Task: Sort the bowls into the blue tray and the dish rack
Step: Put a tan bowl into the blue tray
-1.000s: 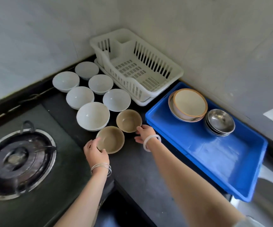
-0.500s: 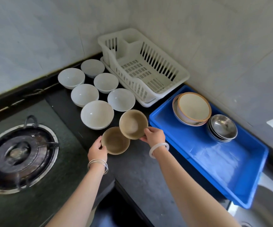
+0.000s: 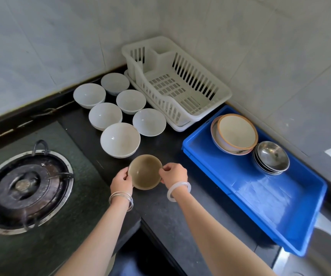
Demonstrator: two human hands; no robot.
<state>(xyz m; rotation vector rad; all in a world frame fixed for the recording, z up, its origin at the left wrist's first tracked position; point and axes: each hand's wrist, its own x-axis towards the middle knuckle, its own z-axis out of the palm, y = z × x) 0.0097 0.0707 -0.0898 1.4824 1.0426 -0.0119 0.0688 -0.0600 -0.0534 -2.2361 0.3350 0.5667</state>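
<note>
Both hands, left hand [image 3: 120, 181] and right hand [image 3: 173, 173], pinch opposite rims of the brown bowl [image 3: 145, 172] just above the desk [image 3: 160, 208]; blue tray [image 3: 260, 198] lies right-forward, nearer the right hand, dish rack [image 3: 175, 82] farther ahead.

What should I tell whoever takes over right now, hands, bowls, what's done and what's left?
Left hand and right hand both grip the brown bowl above the counter.
Six white bowls sit on the counter left of the dish rack, which holds nothing.
In the blue tray: ceramic bowl stack and steel bowl stack.
Left: place the brown bowl, then sort the white ones.
</note>
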